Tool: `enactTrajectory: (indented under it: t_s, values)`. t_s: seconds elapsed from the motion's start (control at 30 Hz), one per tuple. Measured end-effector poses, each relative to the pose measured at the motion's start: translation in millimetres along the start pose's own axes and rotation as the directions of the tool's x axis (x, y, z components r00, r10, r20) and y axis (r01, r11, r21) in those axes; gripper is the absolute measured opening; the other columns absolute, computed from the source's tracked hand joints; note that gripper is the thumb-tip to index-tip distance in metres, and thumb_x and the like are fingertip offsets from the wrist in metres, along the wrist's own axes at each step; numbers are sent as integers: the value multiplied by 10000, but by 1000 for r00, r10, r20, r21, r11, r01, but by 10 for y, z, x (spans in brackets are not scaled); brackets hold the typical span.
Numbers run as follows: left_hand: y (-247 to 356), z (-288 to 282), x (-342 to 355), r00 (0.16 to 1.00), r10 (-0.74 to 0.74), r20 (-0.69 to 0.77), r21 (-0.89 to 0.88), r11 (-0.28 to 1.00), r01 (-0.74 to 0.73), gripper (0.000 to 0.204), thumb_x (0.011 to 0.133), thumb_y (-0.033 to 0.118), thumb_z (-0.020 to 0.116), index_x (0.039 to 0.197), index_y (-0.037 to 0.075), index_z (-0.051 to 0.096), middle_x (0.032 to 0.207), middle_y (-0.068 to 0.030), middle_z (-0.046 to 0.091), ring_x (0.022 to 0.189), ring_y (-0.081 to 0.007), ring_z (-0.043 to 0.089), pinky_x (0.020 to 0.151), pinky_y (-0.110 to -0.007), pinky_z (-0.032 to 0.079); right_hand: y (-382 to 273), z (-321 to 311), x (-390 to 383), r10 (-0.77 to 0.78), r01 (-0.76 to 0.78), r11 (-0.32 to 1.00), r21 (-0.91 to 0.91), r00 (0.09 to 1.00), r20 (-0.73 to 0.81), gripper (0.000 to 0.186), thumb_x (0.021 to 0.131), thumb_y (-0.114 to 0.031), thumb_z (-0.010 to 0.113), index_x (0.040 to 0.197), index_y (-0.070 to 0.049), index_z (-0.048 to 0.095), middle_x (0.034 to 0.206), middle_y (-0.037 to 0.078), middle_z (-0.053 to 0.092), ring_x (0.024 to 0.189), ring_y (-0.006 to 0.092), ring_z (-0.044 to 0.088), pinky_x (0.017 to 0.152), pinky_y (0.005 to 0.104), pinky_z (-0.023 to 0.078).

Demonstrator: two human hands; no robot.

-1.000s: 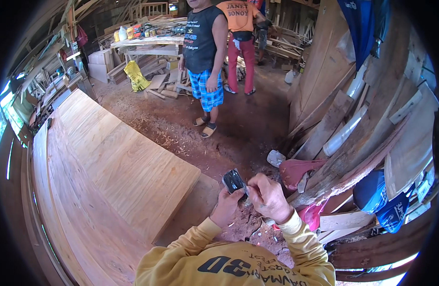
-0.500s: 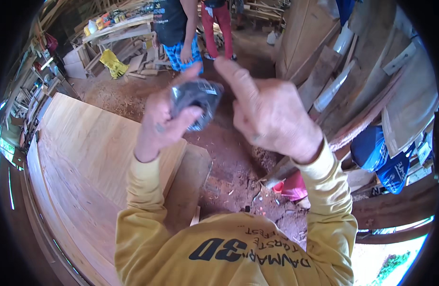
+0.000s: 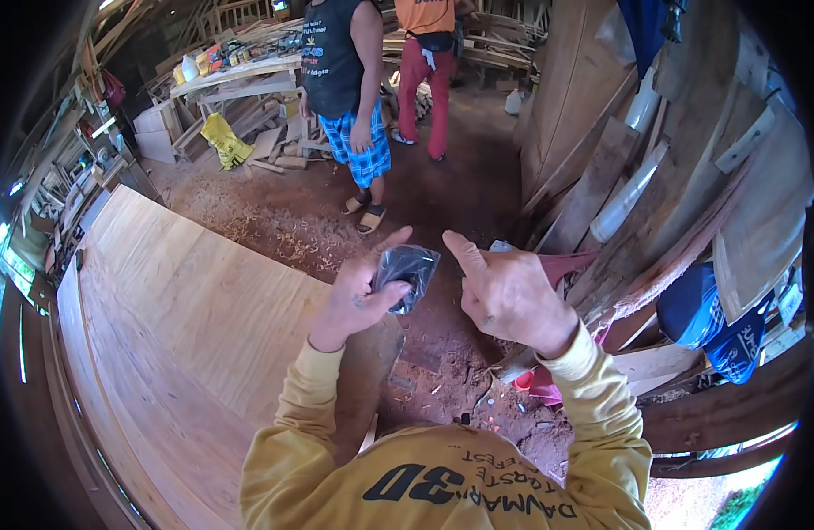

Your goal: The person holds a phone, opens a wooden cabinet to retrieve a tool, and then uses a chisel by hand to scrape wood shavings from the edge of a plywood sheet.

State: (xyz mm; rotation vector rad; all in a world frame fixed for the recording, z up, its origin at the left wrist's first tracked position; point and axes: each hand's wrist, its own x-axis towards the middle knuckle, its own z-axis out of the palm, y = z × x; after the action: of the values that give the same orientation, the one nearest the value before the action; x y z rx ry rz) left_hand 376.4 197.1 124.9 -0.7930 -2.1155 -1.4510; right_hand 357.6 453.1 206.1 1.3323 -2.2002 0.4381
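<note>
My left hand (image 3: 352,300) holds a small dark, squarish object in shiny clear plastic (image 3: 407,265), its thumb across the front and a finger raised beside it. Just right of it, my right hand (image 3: 517,296) has the index finger stretched up and the other fingers curled, with no held thing visible. Both hands are above the dirt floor, beside a large pale wooden panel (image 3: 186,283) at the lower left. Both forearms are in yellow sleeves.
One person in a dark sleeveless top (image 3: 332,71) stands ahead, another in red trousers (image 3: 425,88) behind. A cluttered bench (image 3: 239,75), wood offcuts and a yellow bag (image 3: 226,141) are at the back left. Leaning boards (image 3: 592,185) and blue bags (image 3: 689,300) line the right.
My hands have risen and moved apart; my right hand has left the wrapped object and extends its index finger. The view shifted down, then partly back up.
</note>
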Motion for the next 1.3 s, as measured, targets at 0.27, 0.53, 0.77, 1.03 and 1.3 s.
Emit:
enactTrajectory:
  t_s: [0.27,0.53,0.77,1.03,1.3]
  values:
    - [36,578,75,855,-388,-344,-564,813,142,110,983,100,642,1014,2,683,870,4,677,778,-50,605,697,-235,499,-88,423,-61,145,-77,926,369,976,-160,472,926,-251,724,1243,52,550,810,167,610,649,353,625,629,418,514]
    - [-11,1157,-59,888,-397,-233,-679,720,144,91,980,78,655,1056,28,662,967,-15,680,870,-85,626,768,-264,520,55,764,-625,414,-287,841,458,887,-205,169,852,-56,661,976,-23,551,776,169,598,667,370,642,571,433,507]
    - [-110,1568,-257,870,-467,-159,-730,649,215,59,971,57,662,1025,36,672,955,2,679,845,-68,609,759,-255,513,-105,850,-1058,651,-427,435,793,757,50,405,1009,-337,656,1135,38,570,894,66,637,788,120,569,705,291,492]
    - [-158,1931,-291,864,-486,135,-809,449,379,368,944,36,706,1285,33,569,1127,-1,614,985,-72,584,841,-254,532,1,835,-1734,833,-604,217,767,524,177,210,998,-179,580,1108,-2,554,920,10,594,815,81,521,694,246,452]
    - [-297,2544,-131,826,-514,230,-715,486,502,99,956,61,641,1051,78,663,902,-22,699,666,-60,605,506,-201,452,-46,573,-2330,844,-559,324,763,535,34,419,961,-181,666,1267,32,475,956,145,677,891,225,660,814,373,540]
